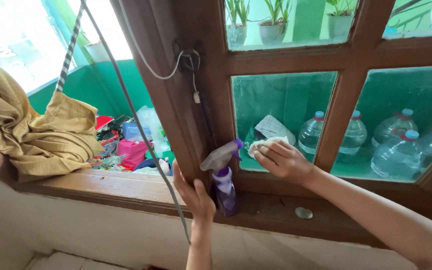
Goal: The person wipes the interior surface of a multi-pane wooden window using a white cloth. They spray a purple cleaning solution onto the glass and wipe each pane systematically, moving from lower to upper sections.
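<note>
Cables are hung across the wooden window frame, and a tan cloth is heaped on the sill. A purple spray bottle is stood on that sill, gripped low by the left hand. A white rag is pressed to the glass pane by the closed right hand. Clear water jugs with blue caps are seen behind the pane.
</note>
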